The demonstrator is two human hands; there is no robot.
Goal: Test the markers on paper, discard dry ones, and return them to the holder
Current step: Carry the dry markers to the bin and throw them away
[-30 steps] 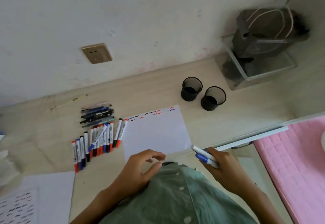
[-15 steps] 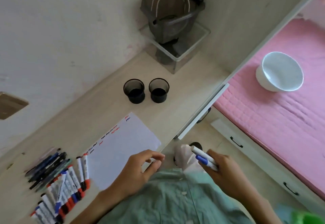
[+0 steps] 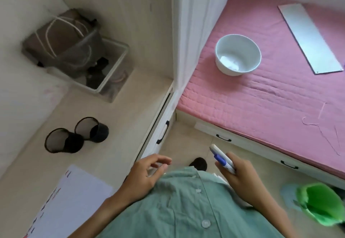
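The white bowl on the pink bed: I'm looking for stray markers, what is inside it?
The white bowl holds only a small pale crumpled bit at its bottom, too blurred to name. No marker shows inside; its near inner wall is hidden by the rim.

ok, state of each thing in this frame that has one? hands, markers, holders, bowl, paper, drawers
left hand: open, fingers loosely curled, holding nothing
right hand: grips the white markers with a blue cap
white markers with a blue cap: capped, off the desk
two black mesh holders: upright, appear empty
white bowl: upright on the pink bed
white test paper: flat, scribbles along one edge
white drawers with black handles: shut
green bin: open top
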